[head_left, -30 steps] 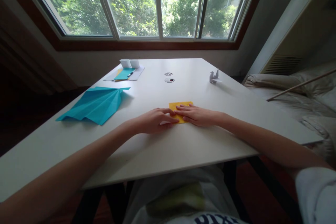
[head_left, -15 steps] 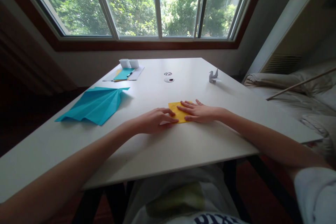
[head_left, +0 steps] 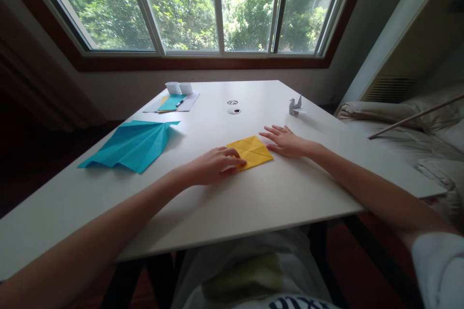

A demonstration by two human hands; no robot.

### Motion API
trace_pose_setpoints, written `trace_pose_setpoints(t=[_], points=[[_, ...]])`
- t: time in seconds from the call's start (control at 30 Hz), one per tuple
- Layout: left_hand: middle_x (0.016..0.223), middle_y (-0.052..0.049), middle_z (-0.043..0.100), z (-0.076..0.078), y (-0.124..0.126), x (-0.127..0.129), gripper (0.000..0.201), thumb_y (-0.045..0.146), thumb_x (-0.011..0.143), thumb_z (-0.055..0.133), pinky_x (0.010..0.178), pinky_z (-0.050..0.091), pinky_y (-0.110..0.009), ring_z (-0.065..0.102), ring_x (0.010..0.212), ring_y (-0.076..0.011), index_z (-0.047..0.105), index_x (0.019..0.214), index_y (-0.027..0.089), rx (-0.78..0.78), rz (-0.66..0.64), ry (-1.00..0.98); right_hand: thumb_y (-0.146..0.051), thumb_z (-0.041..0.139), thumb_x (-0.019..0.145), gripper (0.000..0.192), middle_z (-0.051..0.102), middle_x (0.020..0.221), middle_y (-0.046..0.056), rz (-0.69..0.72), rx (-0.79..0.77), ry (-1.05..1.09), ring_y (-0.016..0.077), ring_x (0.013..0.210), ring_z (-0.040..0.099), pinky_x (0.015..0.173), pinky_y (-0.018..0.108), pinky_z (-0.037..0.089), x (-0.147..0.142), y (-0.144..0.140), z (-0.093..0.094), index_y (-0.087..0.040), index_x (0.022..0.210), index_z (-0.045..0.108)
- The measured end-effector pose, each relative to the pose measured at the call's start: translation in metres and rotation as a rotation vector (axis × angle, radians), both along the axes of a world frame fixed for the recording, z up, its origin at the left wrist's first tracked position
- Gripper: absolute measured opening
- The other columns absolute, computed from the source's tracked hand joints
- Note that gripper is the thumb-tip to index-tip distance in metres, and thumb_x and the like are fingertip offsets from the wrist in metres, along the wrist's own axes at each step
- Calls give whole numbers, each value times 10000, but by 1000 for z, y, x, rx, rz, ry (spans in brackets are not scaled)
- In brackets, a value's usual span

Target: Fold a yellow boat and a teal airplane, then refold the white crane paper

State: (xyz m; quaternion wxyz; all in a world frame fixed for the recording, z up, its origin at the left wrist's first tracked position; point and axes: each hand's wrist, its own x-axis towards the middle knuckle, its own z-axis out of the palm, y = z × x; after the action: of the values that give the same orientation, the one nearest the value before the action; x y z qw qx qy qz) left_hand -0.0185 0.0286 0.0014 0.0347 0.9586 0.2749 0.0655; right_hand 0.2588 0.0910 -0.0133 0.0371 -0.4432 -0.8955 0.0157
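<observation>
A creased square of yellow paper (head_left: pixel 251 151) lies flat on the white table (head_left: pixel 253 193) in front of me. My left hand (head_left: pixel 213 166) presses its fingertips on the paper's near left corner. My right hand (head_left: pixel 286 141) lies flat on the table just right of the paper, fingers spread, touching or nearly touching its right edge and holding nothing.
A large folded blue paper shape (head_left: pixel 132 144) lies at the left. Farther back are sheets with a teal paper and a pen (head_left: pixel 173 101) and small white boxes (head_left: pixel 179 88). A white paper crane (head_left: pixel 295 105) stands at the back right. A bed (head_left: pixel 406 125) is on the right.
The yellow paper has been opened from a folded rectangle into a flat square. My right hand slid off it to the right; my left hand stayed put.
</observation>
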Motion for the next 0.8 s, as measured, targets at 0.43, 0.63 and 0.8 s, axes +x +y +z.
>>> trace_pose_setpoints(t=[0.43, 0.63, 0.8], points=[[1038, -57, 633, -16, 8, 1, 340, 138, 865, 360, 825, 460, -303, 557, 950, -185, 641, 1041, 215, 54, 226, -118, -212, 459, 865, 248, 641, 1065, 90, 409, 51, 217, 197, 948, 592, 828, 339, 452, -30, -25, 1, -191, 1047, 627], [975, -45, 650, -12, 8, 2, 307, 226, 853, 372, 681, 468, -274, 574, 901, -197, 670, 929, 224, 103, 434, -40, -219, 476, 854, 236, 644, 1041, 78, 318, -5, 256, 178, 918, 610, 799, 286, 464, -26, -23, 2, -200, 1018, 645], [862, -54, 662, -5, 7, 3, 317, 332, 854, 391, 567, 429, -261, 586, 835, -210, 683, 841, 208, 127, 607, 53, -231, 483, 848, 229, 653, 1019, 70, 242, 1, 244, 189, 938, 603, 816, 289, 455, -24, -22, 3, -198, 998, 654]])
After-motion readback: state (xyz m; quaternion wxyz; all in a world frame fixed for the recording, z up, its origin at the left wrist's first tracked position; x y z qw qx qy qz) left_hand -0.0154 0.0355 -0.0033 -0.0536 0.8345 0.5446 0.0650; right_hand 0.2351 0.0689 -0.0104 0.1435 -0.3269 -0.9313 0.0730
